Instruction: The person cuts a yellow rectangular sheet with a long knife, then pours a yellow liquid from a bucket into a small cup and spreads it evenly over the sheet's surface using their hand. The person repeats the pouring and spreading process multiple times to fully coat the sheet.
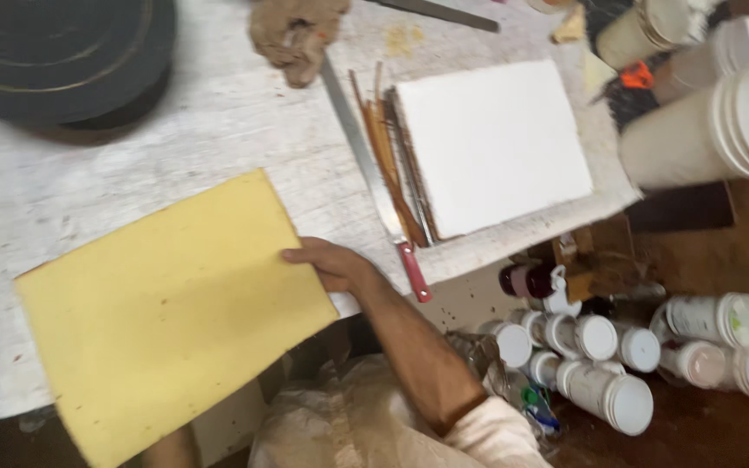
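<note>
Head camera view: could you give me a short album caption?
Right hand rests on a yellow sheet beside a white board and long knife.

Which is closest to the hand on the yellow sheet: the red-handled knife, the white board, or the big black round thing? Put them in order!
From the right hand, head view:
1. Red-handled knife, just to its right.
2. White board, farther up and right.
3. Black round thing, far at the top-left corner.
</note>
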